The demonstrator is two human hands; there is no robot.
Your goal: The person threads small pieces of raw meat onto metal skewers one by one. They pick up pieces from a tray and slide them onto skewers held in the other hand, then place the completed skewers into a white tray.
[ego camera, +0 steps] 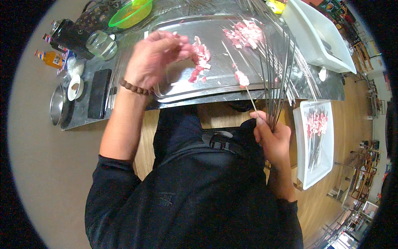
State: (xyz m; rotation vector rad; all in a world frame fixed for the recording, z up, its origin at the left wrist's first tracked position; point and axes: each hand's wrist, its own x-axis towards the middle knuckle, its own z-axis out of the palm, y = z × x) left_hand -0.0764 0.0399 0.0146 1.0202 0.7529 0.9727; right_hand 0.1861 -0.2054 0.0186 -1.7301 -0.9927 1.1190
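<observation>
My right hand [273, 133] holds a fanned bundle of metal skewers [273, 84] and, between thumb and finger, one separate skewer [252, 99] with pieces of raw meat [242, 79] threaded partway along it. My left hand [168, 49], with a brown bead bracelet on the wrist, is raised over the left part of a metal tray [217, 28]. Its fingers are curled and blurred, and a small pale bit shows at them; whether they grip it I cannot tell. Beside them a row of loose raw meat pieces [200, 59] lies on the tray. Meat-loaded skewers [245, 32] rest at the tray's back right.
A white bin [314, 37] stands at the back right; a lower white bin [329, 140] holds loaded skewers. On the left are a green basket [132, 15], a glass jar [101, 45], a black box-like object [99, 93], a small white bowl [75, 87] and a metal bowl [58, 105].
</observation>
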